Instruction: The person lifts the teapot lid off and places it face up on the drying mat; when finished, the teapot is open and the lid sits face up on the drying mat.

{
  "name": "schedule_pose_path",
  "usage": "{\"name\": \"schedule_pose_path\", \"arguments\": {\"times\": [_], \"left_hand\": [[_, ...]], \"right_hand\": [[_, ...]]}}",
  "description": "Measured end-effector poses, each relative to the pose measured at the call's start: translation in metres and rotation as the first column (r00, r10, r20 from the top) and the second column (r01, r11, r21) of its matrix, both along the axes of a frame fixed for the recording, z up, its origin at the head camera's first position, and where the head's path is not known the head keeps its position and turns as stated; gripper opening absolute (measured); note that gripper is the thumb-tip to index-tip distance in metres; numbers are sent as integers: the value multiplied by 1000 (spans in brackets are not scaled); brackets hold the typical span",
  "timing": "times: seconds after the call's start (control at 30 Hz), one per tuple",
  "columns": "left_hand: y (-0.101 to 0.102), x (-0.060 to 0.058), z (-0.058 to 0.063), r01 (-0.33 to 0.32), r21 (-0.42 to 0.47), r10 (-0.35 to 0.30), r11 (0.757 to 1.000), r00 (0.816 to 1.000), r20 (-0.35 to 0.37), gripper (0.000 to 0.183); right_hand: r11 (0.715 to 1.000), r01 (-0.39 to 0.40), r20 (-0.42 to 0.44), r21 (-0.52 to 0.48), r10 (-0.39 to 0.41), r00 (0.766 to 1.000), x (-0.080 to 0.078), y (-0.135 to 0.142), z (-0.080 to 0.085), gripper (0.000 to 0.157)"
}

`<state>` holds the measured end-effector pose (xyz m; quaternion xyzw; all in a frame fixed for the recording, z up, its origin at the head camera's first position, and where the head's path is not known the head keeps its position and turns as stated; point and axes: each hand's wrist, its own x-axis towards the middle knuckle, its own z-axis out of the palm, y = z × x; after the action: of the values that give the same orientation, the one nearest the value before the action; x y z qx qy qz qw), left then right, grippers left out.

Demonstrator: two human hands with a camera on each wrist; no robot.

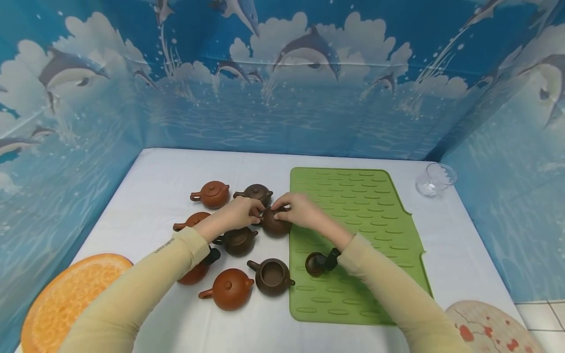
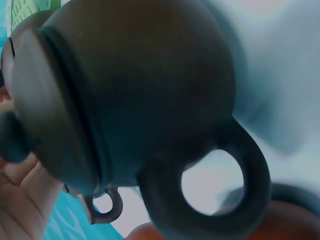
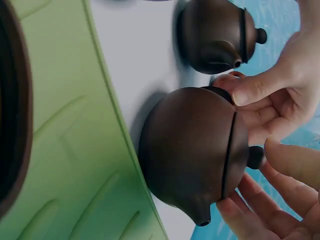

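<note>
A dark brown round teapot stands at the left edge of the green mat, between both hands. My left hand pinches its handle, the thumb showing at the handle side in the right wrist view. My right hand holds the teapot's lid, its thumb at the knob and other fingers along the lid's edge near the spout. The lid sits on the pot. Below my left wrist is another dark lidded teapot, large in the left wrist view. A further dark teapot stands just behind.
Reddish-brown teapots line the left side, one in front. A lidless dark teapot stands beside the green mat. A small round dark piece lies on the mat. A clear glass stands far right.
</note>
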<state>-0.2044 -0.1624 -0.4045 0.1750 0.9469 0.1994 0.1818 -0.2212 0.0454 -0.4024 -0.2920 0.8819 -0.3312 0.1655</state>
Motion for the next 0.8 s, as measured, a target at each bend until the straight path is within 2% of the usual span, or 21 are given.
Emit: {"name": "schedule_pose_path", "arguments": {"times": [0.3, 0.5, 0.67, 0.8], "left_hand": [[5, 0, -3, -9, 3, 9, 1000, 1000, -12, 35], [3, 1, -4, -22, 24, 23, 999, 1000, -17, 36], [2, 1, -5, -23, 33, 24, 999, 999, -28, 36], [2, 1, -5, -21, 29, 21, 999, 999, -28, 37]], "right_hand": [[997, 43, -66, 65, -39, 997, 4, -4, 1, 19], [999, 44, -93, 28, -41, 995, 2, -4, -4, 17], [990, 80, 23, -112, -78, 997, -2, 8, -9, 19], [959, 174, 187, -223, -133, 973, -4, 28, -8, 23]]}}
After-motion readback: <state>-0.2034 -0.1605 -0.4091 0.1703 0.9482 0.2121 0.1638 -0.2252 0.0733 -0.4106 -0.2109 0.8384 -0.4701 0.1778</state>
